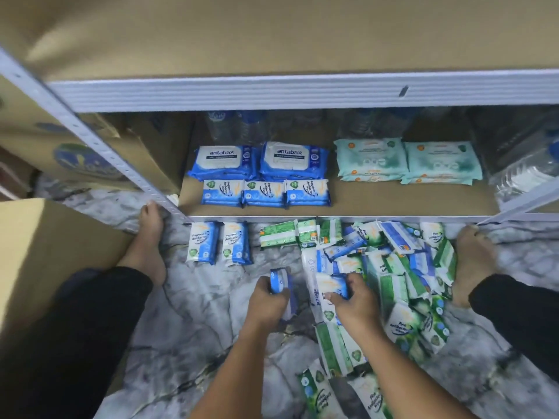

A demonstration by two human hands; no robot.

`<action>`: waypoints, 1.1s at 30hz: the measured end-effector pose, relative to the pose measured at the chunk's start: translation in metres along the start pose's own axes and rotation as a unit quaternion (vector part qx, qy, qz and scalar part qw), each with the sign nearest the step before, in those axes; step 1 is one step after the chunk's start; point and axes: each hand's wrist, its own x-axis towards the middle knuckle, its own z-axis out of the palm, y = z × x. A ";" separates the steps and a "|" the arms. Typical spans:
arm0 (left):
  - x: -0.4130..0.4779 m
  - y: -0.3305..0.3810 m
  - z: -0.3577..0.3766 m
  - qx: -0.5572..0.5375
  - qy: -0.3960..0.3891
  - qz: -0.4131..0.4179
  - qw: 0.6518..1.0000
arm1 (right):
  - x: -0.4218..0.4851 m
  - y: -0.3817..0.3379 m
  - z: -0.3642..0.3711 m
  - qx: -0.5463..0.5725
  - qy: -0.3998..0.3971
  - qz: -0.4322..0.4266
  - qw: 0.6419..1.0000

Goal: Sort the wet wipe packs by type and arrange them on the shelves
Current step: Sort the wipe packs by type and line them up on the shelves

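Left hand [266, 299] curls round one blue pack [282, 284]; right hand [355, 302] grips a second pack [331, 285] on the floor pile [402, 267]. Shelf [393, 202] holds two "antabax" packs [225, 161], three blue "Antibacterial" packs [264, 193], two teal stacks [372, 160].

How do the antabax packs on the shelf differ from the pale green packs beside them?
Colour: the antabax packs are blue and white; the pale green packs are mint.
Place: antabax packs lie left, pale green packs right.
In front: small blue packs line up before the antabax packs; bare shelf lies before the pale green packs.
Shared: both lie flat in side-by-side pairs.
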 end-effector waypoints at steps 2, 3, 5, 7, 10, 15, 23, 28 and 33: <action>-0.016 0.009 -0.010 -0.013 -0.017 0.018 1.000 | -0.010 -0.016 -0.010 0.059 0.010 0.010 0.998; -0.027 0.015 -0.015 -0.025 -0.023 0.028 0.999 | -0.015 -0.024 -0.015 0.078 0.014 0.012 0.997; -0.046 0.029 -0.024 -0.042 -0.034 0.058 0.997 | -0.025 -0.041 -0.027 0.099 0.014 -0.001 0.995; -0.066 0.048 -0.034 -0.049 -0.061 0.102 0.992 | -0.034 -0.060 -0.041 0.101 0.007 -0.020 0.995; -0.094 0.079 -0.051 -0.052 -0.092 0.158 0.982 | -0.041 -0.087 -0.069 0.103 -0.014 -0.050 0.993; -0.130 0.107 -0.072 -0.018 -0.108 0.238 0.965 | -0.064 -0.118 -0.107 0.134 -0.034 -0.120 0.983; -0.141 0.061 -0.069 -0.056 -0.057 0.191 0.978 | -0.094 -0.086 -0.093 0.117 -0.053 -0.102 0.986; -0.136 0.046 -0.077 -0.042 -0.081 0.174 0.980 | -0.099 -0.076 -0.088 0.112 -0.064 -0.078 0.989; -0.139 0.041 -0.089 0.011 -0.073 0.188 0.979 | -0.095 -0.075 -0.081 0.107 -0.070 -0.071 0.989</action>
